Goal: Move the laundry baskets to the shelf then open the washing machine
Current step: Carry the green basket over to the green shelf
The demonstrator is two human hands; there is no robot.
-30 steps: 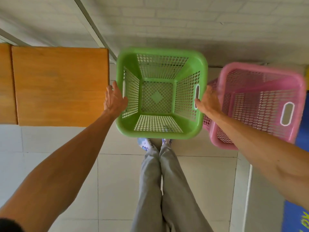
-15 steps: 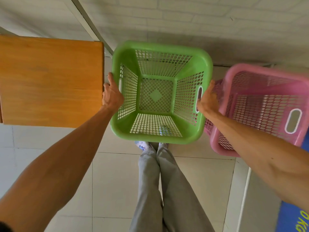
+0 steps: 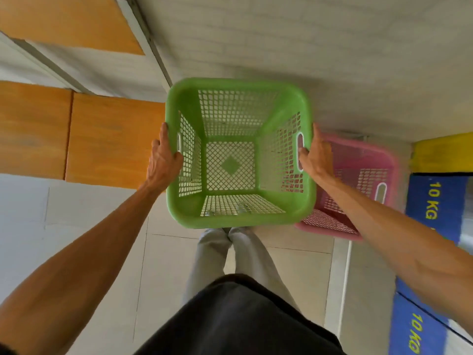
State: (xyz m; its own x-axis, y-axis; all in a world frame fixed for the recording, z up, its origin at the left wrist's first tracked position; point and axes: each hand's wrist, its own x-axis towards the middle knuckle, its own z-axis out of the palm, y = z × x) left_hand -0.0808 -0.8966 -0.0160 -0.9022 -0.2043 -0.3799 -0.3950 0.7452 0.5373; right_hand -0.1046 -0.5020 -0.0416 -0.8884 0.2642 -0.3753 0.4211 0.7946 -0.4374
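Observation:
An empty green mesh laundry basket [image 3: 238, 216] hangs in the air in front of me, above my legs. My left hand [image 3: 163, 160] grips its left rim at the handle slot. My right hand [image 3: 314, 155] grips the right rim at the other handle slot. A pink mesh basket [image 3: 366, 160] sits lower on the floor to the right, partly hidden behind the green one and my right arm. The wooden shelf [image 3: 102, 139] lies to the left, with a higher board [image 3: 69, 21] above it at the top left.
A blue machine front marked "10 KG" [image 3: 435, 201] stands at the right edge, with a yellow panel [image 3: 442, 152] above it. A white brick wall [image 3: 281, 47] runs ahead. Pale floor tiles [image 3: 97, 208] spread below the shelf.
The green basket has risen off the floor with both hands on it. The view has pulled back: my dark shirt, the upper shelf board and the blue machine now show.

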